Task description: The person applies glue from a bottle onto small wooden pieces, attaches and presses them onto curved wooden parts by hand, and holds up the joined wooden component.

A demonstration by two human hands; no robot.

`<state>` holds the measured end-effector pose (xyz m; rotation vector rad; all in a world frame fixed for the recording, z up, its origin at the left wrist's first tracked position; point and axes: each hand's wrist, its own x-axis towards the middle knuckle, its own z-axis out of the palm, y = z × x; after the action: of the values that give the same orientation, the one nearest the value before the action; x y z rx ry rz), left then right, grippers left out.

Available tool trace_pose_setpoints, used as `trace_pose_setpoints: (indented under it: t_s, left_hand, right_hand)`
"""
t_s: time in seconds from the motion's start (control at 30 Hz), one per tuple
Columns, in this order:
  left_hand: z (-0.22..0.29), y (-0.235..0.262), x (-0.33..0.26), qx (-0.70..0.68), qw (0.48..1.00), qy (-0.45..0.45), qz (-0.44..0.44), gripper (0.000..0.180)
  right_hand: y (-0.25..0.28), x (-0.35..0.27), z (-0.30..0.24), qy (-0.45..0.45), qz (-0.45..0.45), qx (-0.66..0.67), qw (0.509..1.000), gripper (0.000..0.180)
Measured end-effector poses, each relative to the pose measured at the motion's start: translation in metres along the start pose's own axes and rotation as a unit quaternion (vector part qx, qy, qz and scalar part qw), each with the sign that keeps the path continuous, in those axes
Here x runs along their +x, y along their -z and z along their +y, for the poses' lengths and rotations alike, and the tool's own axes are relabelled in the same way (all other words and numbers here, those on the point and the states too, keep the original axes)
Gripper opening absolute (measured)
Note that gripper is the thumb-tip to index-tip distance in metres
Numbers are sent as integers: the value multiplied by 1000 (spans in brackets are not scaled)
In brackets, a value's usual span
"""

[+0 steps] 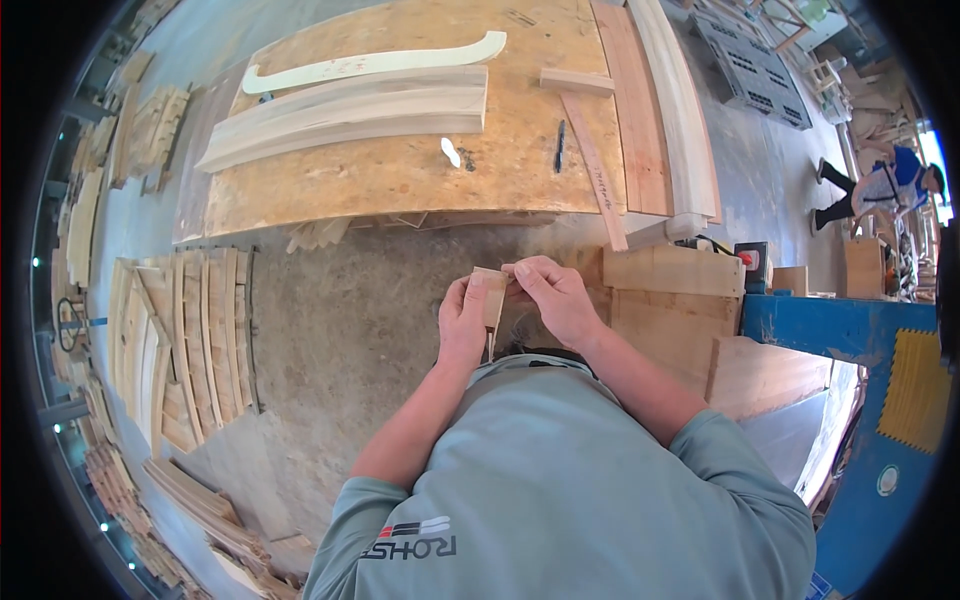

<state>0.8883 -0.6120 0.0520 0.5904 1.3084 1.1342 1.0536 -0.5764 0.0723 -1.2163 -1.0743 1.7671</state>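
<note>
Close in front of my chest, my left hand [462, 318] is closed around a small flat tan piece [495, 297] that looks like a wooden block or small box, with a darker lower end. My right hand [556, 305] pinches with thumb and forefinger at its upper right corner. What lies between those fingertips is too small to make out. A thin pale cord or strip [490, 346] shows just below the tan piece.
Ahead stands a wooden worktable [350, 185] bearing a curved pale template [370, 66], a shaped timber [350, 115], a dark pen [560, 146] and a wooden square [590, 165]. Slatted wood stacks [190, 340] lie left. A blue machine [830, 325] stands right; a person [885, 185] is beyond.
</note>
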Motion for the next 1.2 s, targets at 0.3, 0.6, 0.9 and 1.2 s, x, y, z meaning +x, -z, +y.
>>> trace_pose_setpoints:
  t_s: [0.3, 0.6, 0.9, 1.2]
  left_hand:
    - [29, 38, 13, 2, 999, -16, 35, 50]
    - [52, 95, 40, -23, 996, -64, 65, 48]
    - [67, 159, 47, 86, 992, -56, 71, 46]
    - [92, 188, 69, 94, 991, -58, 72, 72]
  right_hand:
    - [-46, 28, -5, -11, -1, 25, 1000, 37]
    - [16, 52, 69, -131, 5, -556, 821, 53]
    - [-41, 169, 48, 163, 151, -413, 883, 69]
    - [-40, 310, 77, 170, 229, -343, 895, 42]
